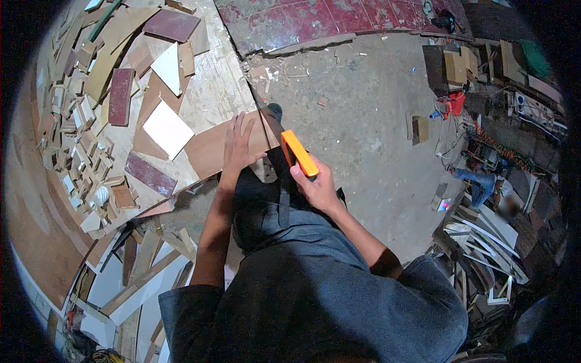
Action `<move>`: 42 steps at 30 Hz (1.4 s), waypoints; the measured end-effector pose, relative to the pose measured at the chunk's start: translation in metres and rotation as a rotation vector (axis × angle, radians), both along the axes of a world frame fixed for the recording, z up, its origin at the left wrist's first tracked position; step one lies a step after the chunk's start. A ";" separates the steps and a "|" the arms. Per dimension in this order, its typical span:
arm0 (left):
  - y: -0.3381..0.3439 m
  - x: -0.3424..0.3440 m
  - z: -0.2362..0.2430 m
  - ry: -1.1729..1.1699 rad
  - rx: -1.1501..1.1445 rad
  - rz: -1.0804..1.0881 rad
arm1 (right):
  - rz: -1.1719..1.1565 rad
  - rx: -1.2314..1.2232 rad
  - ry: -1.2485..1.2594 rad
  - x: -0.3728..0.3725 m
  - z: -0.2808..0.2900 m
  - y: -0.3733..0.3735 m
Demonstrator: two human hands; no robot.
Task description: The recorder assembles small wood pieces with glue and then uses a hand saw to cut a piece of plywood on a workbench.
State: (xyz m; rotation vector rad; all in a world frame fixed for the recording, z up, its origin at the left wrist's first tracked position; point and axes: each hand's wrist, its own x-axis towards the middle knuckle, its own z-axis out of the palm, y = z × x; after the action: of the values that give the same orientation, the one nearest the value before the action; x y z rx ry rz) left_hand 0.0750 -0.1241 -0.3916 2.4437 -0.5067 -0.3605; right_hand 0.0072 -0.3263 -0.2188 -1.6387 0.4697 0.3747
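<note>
My left hand (239, 146) lies flat with its fingers spread, pressing on a brown wooden board (204, 149). That board rests on the worktable (213, 100) and one end juts past the table's right edge. In my right hand (319, 185) is a handsaw (301, 153), gripped by its orange handle. Its dark blade reaches forward and to the left, up to the jutting end of the board. Whether the teeth are in the wood I cannot tell. Close to the left of the board lies a white square piece (169, 129).
Maroon offcuts (121, 97), a white triangular piece (167, 68) and several small wooden blocks (85, 151) cover the table's left side. Below stand scrap boards (142, 272). Along the right lie a red container (454, 103), cables, a loose block (420, 129) and white frame strips (493, 245).
</note>
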 end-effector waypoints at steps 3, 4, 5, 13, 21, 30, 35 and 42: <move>0.000 0.001 -0.001 -0.011 -0.013 0.006 | 0.037 -0.022 -0.005 0.000 0.001 0.008; 0.001 0.000 -0.001 -0.011 -0.011 0.001 | 0.075 -0.069 -0.063 0.001 0.005 0.010; 0.002 0.000 -0.001 -0.011 -0.009 -0.005 | 0.112 -0.116 -0.121 0.001 0.006 0.013; 0.000 0.001 -0.007 -0.058 -0.032 0.011 | 0.247 -0.101 -0.085 0.000 0.010 0.021; -0.002 0.000 -0.011 -0.051 0.006 0.012 | 0.153 -0.026 -0.155 -0.001 0.011 0.029; -0.006 0.001 -0.008 -0.057 0.017 0.020 | 0.163 -0.092 -0.176 0.003 0.017 0.023; -0.006 0.000 -0.006 -0.047 -0.003 0.025 | 0.138 -0.099 -0.179 0.002 0.017 0.021; -0.004 0.000 -0.008 -0.068 -0.026 0.029 | 0.175 -0.128 -0.194 -0.001 0.013 0.022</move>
State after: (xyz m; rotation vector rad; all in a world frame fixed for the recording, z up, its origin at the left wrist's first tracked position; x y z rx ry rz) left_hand 0.0748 -0.1282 -0.3997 2.4421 -0.5016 -0.2587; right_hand 0.0061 -0.3047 -0.2060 -1.8266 0.2085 0.3164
